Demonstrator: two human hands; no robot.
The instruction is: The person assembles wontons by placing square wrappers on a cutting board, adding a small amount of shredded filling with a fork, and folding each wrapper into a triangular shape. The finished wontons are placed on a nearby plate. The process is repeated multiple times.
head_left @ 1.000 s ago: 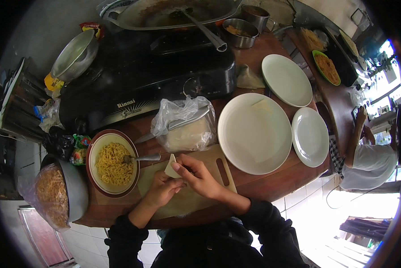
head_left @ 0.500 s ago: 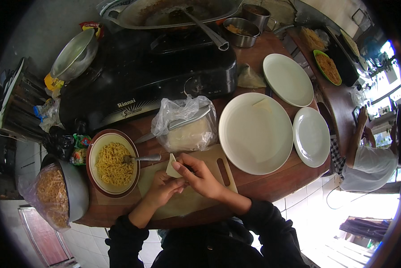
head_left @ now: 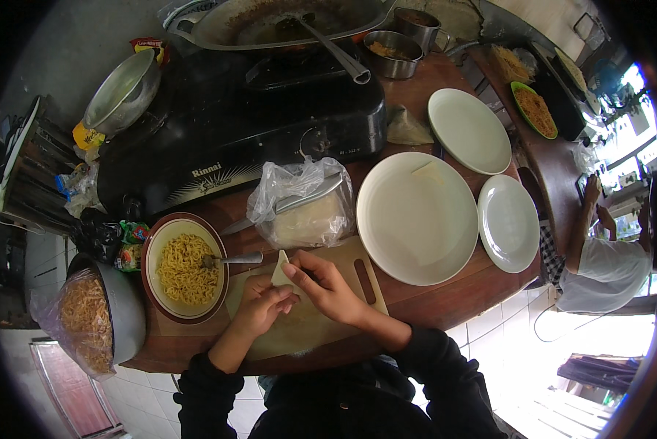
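Over the pale cutting board (head_left: 299,338), I hold a small folded dough wrapper (head_left: 280,269), whitish and pointed at its top. My right hand (head_left: 322,287) pinches it between thumb and fingers. Curled beneath its lower end, my left hand (head_left: 264,301) has its thumb and fingertips against it; the exact contact is partly hidden. To the left, a brown-rimmed bowl of yellow noodles (head_left: 188,269) has a fork (head_left: 233,259) in it. Beyond the board lies a clear plastic bag (head_left: 303,205) with a whitish block inside and a knife (head_left: 299,197) across it. A similar pale folded piece (head_left: 429,174) rests on the large white plate (head_left: 416,227).
Two more white plates, one round (head_left: 469,132) and one oval (head_left: 508,223), stand at right. A black stove (head_left: 248,124) carries a wok (head_left: 270,25) with a ladle (head_left: 336,51). At left, bagged noodles (head_left: 87,318) sit in a pot (head_left: 127,314). Another person (head_left: 606,263) works at far right.
My left hand has shifted slightly, its fingers lower against the wrapper. My right hand keeps its pinch, and the wrapper stays almost in place.
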